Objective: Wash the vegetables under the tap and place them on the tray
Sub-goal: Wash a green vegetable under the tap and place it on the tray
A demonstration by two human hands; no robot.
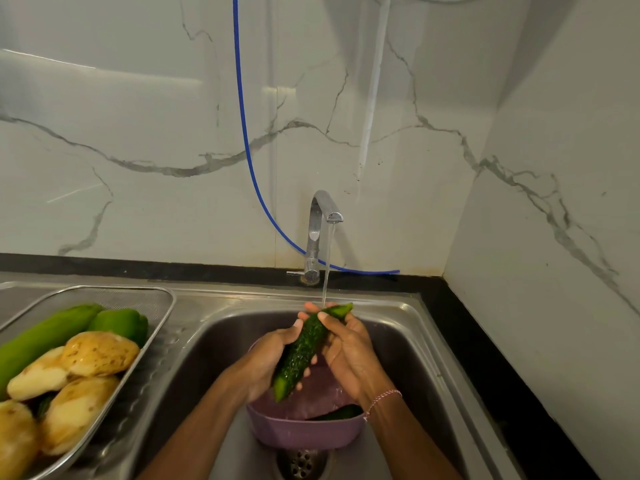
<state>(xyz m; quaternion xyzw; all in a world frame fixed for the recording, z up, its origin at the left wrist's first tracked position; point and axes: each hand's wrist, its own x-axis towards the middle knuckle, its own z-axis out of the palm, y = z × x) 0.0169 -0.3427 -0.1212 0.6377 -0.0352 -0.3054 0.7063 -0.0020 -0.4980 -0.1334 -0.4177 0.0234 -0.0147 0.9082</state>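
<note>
A dark green bumpy cucumber (304, 348) is held slanted over the sink, its upper tip under the water running from the chrome tap (320, 220). My left hand (266, 362) cups its lower half and my right hand (346, 348) grips its upper half. Below them a purple bowl (304, 434) sits in the sink with another green vegetable (341, 412) partly visible inside. On the left, a metal mesh tray (152, 327) holds several potatoes (98, 353), a long green vegetable (45, 336) and a green pepper (119, 322).
The steel sink (408, 344) has its drain (301, 462) just in front of the bowl. A blue hose (244, 133) hangs down the marble wall behind the tap. A black counter edge (485, 358) runs along the right.
</note>
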